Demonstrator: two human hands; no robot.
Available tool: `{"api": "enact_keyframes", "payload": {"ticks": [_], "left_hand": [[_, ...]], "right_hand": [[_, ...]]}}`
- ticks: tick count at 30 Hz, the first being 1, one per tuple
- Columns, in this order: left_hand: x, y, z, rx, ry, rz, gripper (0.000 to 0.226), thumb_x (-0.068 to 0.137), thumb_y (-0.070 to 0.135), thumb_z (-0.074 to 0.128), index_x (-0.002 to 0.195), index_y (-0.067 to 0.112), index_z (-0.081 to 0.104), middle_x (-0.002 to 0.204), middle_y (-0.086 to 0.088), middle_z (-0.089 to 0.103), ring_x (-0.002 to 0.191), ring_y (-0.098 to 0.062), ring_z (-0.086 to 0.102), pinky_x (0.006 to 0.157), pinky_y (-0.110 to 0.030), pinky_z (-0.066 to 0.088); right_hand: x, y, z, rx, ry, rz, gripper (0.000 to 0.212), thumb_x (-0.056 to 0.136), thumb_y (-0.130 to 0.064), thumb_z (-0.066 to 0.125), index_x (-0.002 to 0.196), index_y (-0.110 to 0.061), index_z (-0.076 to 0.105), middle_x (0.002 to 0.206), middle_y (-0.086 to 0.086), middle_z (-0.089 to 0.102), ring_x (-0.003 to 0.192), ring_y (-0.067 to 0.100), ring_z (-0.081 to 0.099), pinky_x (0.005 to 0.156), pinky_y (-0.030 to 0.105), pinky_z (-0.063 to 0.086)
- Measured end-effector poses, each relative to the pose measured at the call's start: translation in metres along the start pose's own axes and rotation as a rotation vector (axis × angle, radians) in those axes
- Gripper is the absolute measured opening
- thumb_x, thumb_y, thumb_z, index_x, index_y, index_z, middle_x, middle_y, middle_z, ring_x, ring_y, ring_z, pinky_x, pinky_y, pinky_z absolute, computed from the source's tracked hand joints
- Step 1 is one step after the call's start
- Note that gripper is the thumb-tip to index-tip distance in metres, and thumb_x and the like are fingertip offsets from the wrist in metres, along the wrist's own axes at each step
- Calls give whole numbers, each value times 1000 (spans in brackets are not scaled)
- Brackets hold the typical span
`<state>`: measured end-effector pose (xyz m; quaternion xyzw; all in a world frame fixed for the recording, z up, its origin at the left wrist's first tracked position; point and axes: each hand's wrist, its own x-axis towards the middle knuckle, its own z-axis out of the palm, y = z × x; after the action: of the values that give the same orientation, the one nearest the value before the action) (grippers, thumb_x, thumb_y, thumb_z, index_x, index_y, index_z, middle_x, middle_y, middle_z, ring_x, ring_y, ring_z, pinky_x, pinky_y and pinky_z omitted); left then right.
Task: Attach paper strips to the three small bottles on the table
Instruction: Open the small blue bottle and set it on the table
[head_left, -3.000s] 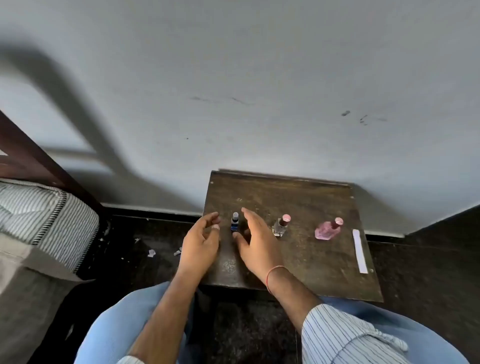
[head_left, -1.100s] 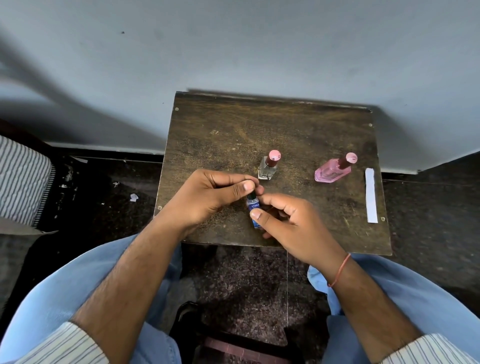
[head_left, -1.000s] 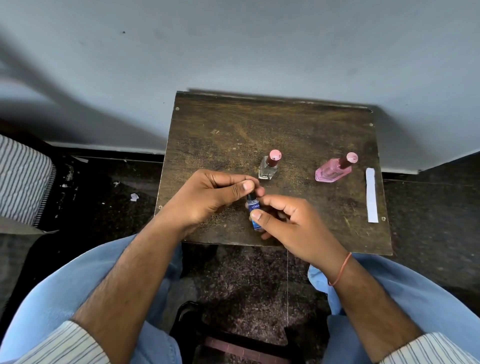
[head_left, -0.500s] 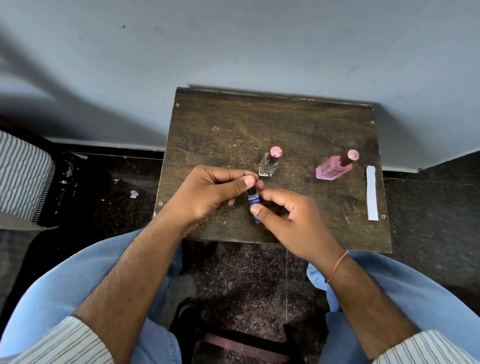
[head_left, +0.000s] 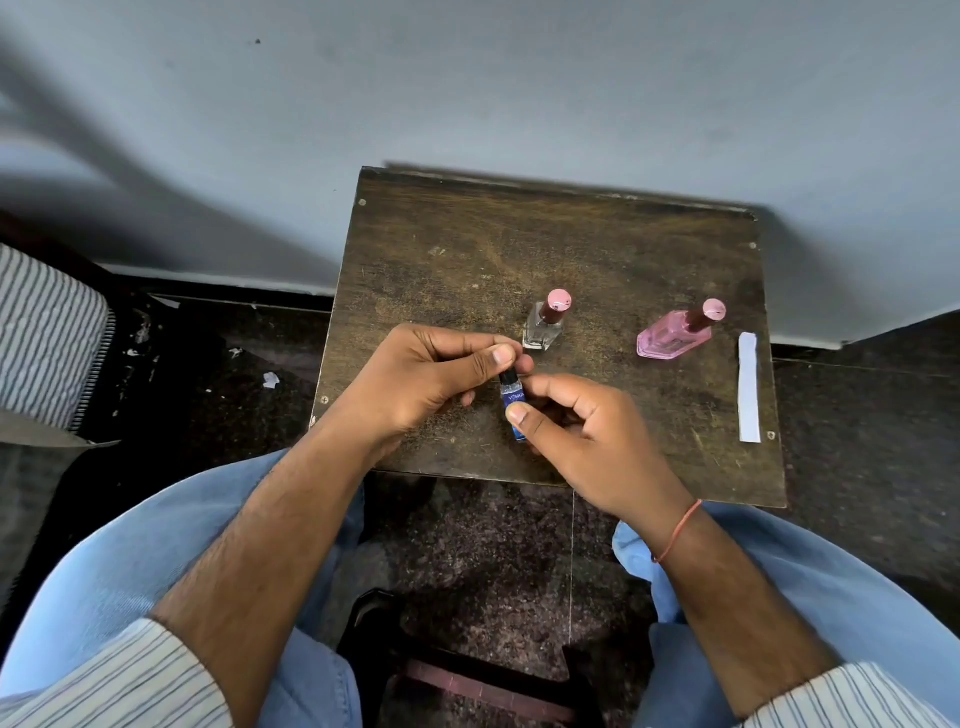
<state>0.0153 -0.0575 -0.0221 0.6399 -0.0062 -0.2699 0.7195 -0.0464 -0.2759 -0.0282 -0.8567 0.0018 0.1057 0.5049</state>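
A person seated at a small wooden table (head_left: 457, 249) holds a blue bottle (head_left: 512, 397) in both hands above the table's near edge. The left hand (head_left: 431, 376) pinches the bottle's dark cap between thumb and forefinger, its other fingers curled under. The right hand (head_left: 582, 431) grips the bottle's body, thumb pressed on the blue label, fingers wrapped behind. The bottle tilts with its cap toward 12 o'clock.

Just beyond the hands, at 1 o'clock from the blue bottle, a clear bottle (head_left: 544, 330) with a pink cap stands upright on the table. Farther along at 2 o'clock a pink bottle (head_left: 670, 340) stands, well apart from the clear one. At 3 o'clock, by the table's right edge, a white paper strip (head_left: 748, 387) lies flat, its length running from 12 to 6. A red thread (head_left: 675, 530) circles the right wrist. Whether any strip is on the blue bottle cannot be told.
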Motion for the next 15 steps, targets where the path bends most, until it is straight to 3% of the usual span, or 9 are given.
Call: {"api": "enact_keyframes", "payload": {"ticks": [2, 5, 9, 11, 15], "left_hand": [[0, 0, 1, 1, 4, 10, 28, 92, 30, 77, 110, 11, 87, 104, 2, 88, 62, 9, 62, 55, -7, 44], [0, 1, -1, 7, -34, 3, 26, 94, 30, 76, 110, 13, 88, 107, -1, 88, 61, 6, 60, 56, -8, 45], [0, 0, -4, -25, -77, -7, 23, 96, 32, 76, 109, 18, 89, 111, -3, 87, 57, 0, 53, 57, -9, 46], [1, -1, -3, -24, -60, 3, 24, 95, 32, 77, 109, 18, 89, 111, -3, 87, 57, 0, 54, 57, -8, 46], [1, -2, -4, -36, 16, 16, 24, 93, 33, 78, 108, 18, 89, 112, -3, 87, 56, -2, 55, 53, -12, 45]], "right_hand": [[-1, -1, 0, -8, 2, -19, 29, 100, -21, 81, 128, -15, 81, 113, -29, 72, 101, -11, 71, 90, 19, 57], [2, 2, -3, 213, -111, 102, 22, 103, -13, 76, 124, -14, 80, 98, -12, 81, 82, 1, 75, 80, 28, 63], [1, 2, -7, 486, -235, 168, 20, 106, -9, 69, 122, -7, 80, 92, -1, 82, 79, 12, 72, 76, 30, 62], [1, 1, -7, 425, -206, 149, 19, 106, -10, 70, 121, -14, 80, 93, -4, 81, 78, 9, 72, 75, 28, 62], [0, 3, -3, -16, -28, -6, 24, 101, -26, 78, 125, -21, 81, 110, -18, 78, 96, -6, 72, 86, 18, 55]]}}
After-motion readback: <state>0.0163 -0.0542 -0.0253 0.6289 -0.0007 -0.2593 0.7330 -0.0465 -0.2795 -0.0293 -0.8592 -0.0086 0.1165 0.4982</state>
